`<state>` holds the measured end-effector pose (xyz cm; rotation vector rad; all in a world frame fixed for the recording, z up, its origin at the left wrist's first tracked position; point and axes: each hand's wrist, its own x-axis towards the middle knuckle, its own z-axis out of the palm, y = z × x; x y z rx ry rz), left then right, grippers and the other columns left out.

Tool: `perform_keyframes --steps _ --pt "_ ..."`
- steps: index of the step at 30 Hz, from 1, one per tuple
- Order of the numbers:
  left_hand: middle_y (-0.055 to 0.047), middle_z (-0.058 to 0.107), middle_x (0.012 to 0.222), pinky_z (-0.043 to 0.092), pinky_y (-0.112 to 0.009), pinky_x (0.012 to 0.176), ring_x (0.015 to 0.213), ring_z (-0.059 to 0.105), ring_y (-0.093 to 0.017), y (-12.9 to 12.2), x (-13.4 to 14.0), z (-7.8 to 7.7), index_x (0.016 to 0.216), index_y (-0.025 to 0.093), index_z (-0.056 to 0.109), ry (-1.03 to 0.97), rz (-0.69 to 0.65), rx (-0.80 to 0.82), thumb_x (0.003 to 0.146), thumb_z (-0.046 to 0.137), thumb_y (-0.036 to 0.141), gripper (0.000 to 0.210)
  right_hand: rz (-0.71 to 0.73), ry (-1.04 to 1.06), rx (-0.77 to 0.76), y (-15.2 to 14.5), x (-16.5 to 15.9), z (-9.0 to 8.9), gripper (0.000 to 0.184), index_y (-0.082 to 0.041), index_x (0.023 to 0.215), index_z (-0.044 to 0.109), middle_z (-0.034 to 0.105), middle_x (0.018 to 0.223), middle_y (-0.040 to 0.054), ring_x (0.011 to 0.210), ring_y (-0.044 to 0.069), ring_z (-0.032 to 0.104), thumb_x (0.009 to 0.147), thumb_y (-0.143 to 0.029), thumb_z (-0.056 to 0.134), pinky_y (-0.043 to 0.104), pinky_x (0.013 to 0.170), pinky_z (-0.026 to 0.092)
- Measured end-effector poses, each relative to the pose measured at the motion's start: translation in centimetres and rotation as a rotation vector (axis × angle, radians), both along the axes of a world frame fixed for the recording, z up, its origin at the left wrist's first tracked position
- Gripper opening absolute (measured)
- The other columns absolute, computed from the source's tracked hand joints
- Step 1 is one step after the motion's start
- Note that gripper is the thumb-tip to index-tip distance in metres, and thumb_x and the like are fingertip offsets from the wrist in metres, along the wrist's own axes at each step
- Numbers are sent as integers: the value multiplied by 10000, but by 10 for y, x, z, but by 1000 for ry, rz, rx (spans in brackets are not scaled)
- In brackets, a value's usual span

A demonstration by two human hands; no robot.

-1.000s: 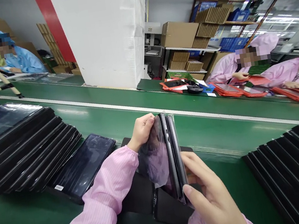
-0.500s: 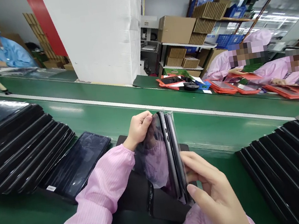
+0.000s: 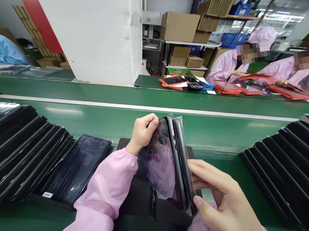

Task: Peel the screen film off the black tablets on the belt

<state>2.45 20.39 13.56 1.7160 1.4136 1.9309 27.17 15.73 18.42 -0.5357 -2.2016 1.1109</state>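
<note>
Head view: compared with half a second ago, the belt (image 3: 220, 140) and stacks have slid slightly left in the picture; the two tablets (image 3: 177, 162) keep nearly the same place, and the hold on them looks unchanged. They stand on edge, side by side, above the near side of the belt. The left hand (image 3: 142, 133) is closed at the upper corner of the nearer one. The right hand (image 3: 224, 198) is spread, fingers against the outer face, thumb apart and low beside it; how firmly it presses cannot be told.

A white label (image 3: 47, 195) on a third tablet (image 3: 80, 164), lying flat, is too small to read.

Materials: slim grey edges with port openings, glossy dark glass, clear crinkled film (image 3: 163, 186), smooth green belt, finely ribbed pink sleeves (image 3: 104, 189). Black slabs lean in a left stack (image 3: 16, 149) and a right stack (image 3: 295, 171).
</note>
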Motion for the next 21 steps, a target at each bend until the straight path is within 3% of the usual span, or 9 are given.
perform_keyframes --steps 7,17,21 --pt "32 417 532 290 -282 519 505 371 -127 -1 1 1 608 202 456 -3 -17 -10 836 370 793 639 -8 -34 10 -2 1 2 682 -291 1340 618 625 1297 76 928 241 698 717 -24 541 316 713 632" --pt "34 416 534 292 -280 513 497 365 -122 1 2 0 610 200 456 1 -10 -2 846 373 779 631 -52 14 38 -3 -5 5 601 -278 1263 674 685 1190 57 835 205 715 732 -29 542 261 659 636" --pt "33 428 534 299 -280 522 504 371 -124 2 1 -1 609 201 454 11 6 -14 855 377 766 621 -85 -5 46 -3 -6 5 596 -271 1284 660 675 1214 62 920 233 709 755 -28 532 275 686 633"
